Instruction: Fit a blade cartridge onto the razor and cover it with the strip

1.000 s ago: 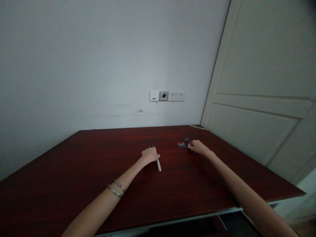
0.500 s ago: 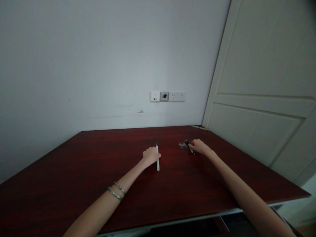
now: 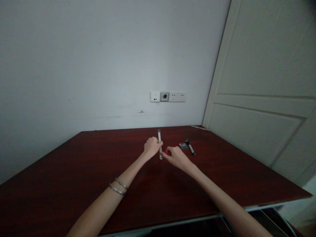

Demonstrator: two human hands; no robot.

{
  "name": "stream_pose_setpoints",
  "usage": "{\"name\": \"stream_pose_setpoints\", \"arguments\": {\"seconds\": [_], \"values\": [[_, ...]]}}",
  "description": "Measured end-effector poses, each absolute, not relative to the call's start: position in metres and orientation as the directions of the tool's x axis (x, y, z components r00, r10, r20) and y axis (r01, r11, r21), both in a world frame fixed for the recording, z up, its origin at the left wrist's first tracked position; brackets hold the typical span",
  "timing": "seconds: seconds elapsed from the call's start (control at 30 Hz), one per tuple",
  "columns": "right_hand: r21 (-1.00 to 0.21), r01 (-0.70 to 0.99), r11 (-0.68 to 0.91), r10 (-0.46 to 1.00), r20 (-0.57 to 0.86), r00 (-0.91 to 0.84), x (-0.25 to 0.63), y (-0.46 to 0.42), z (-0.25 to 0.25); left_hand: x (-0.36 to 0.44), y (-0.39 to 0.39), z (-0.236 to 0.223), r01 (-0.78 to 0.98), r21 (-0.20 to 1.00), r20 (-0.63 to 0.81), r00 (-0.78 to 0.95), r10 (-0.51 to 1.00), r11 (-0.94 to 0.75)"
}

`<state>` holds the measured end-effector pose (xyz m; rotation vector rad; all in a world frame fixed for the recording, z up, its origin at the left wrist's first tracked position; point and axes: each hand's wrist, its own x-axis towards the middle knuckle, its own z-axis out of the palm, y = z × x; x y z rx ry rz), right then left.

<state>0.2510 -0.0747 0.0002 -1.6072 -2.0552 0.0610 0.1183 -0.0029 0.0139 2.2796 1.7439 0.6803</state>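
Note:
A slim white stick [image 3: 159, 135] with a dark tip and a small hole at its lower end is held raised over the dark red table, tip pointing away from me. My left hand [image 3: 151, 146] is closed around its middle, thumb across the front. My right hand [image 3: 176, 156] has its fingers curled, and its thumb and fingertip meet the stick near the lower end. To the right of my right hand lie a razor [image 3: 191, 147] with a dark head and grey handle and, beside it, a small clear pack [image 3: 183, 145] with dark pieces inside.
The dark red table [image 3: 98, 164] reaches back to a white wall with a row of sockets [image 3: 173, 96]. A pale panelled door [image 3: 256, 82] stands along the right side. A pale strip [image 3: 199, 127] lies at the back right corner.
My right hand has let go of the razor and moved left to the stick. My left hand has moved the stick slightly forward and tilted it. The razor stays by the pack.

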Motion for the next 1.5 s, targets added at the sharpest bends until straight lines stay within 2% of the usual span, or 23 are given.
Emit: {"name": "stream_pose_setpoints", "arguments": {"seconds": [0.37, 0.63, 0.73, 0.87, 1.03, 1.2, 1.37, 1.5], "values": [[-0.255, 0.954, 0.16, 0.953, 0.293, -0.081, 0.237, -0.065, 0.004, 0.126, -0.001, 0.012, 0.825, 0.476, 0.294, 0.177, 0.939, -0.305], [-0.215, 0.969, 0.118, 0.934, 0.355, -0.035, 0.262, -0.061, 0.005, 0.149, 0.0, 0.018, 0.787, 0.506, 0.301, 0.224, 0.927, -0.354], [-0.253, 0.963, 0.09, 0.928, 0.372, 0.011, 0.289, -0.059, 0.006, 0.159, -0.001, 0.017, 0.779, 0.462, 0.302, 0.311, 0.901, -0.424], [-0.285, 0.958, -0.038, 0.928, 0.345, 0.14, 0.344, -0.058, 0.002, 0.166, 0.003, 0.012, 0.775, 0.349, 0.294, 0.444, 0.846, -0.528], [-0.17, 0.968, -0.186, 0.961, 0.176, 0.215, 0.418, -0.054, -0.01, 0.17, 0.016, 0.0, 0.765, 0.26, 0.224, 0.545, 0.808, -0.589], [-0.123, 0.969, -0.215, 0.971, 0.077, 0.225, 0.445, -0.052, -0.017, 0.184, 0.028, -0.013, 0.661, 0.267, 0.239, 0.66, 0.712, -0.702], [-0.078, 0.977, -0.201, 0.979, 0.021, 0.203, 0.439, -0.049, -0.022, 0.209, 0.036, -0.024, 0.58, 0.166, 0.264, 0.754, 0.602, -0.798], [-0.027, 0.983, -0.184, 0.983, 0.0, 0.184, 0.438, -0.043, -0.028, 0.228, 0.042, -0.032, 0.594, 0.113, 0.211, 0.769, 0.604, -0.796]]}}
